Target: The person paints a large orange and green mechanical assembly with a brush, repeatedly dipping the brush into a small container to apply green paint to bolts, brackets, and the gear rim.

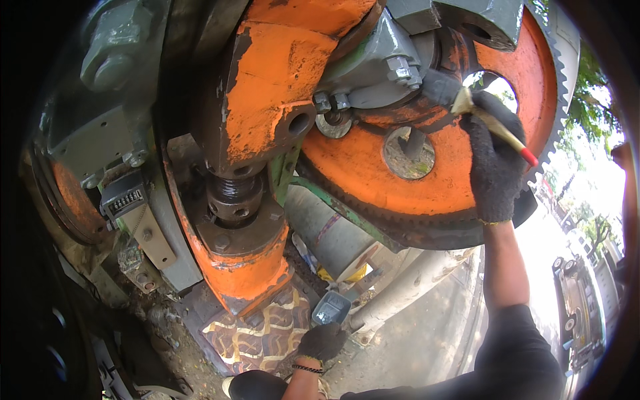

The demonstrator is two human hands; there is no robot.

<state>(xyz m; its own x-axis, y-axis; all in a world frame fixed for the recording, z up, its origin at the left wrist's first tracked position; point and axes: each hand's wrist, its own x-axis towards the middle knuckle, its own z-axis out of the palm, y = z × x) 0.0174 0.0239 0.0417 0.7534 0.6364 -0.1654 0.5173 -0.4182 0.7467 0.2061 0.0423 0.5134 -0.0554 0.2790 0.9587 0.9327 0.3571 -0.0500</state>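
Note:
My right hand [495, 163], in a dark knit glove, is wrapped round a paintbrush [501, 127] with a pale wooden handle and a red end. Its grey-coated bristles point up and left, at a grey bolted fitting [380, 60] in front of a large orange gear wheel [373, 180]; contact is hard to make out. Low in the view, my left hand [322, 341], gloved the same way with a dark bracelet at the wrist, grips a small open container [331, 308] of grey paint. Its fingers are partly hidden.
A heavy orange machine arm [273, 80] with a threaded screw [235, 193] stands at centre left. A small counter [125, 197] is mounted farther left. Patterned cloth [257, 330] lies on the machine base. A pale log-like post [413, 287] and a parked vehicle [580, 293] are at right.

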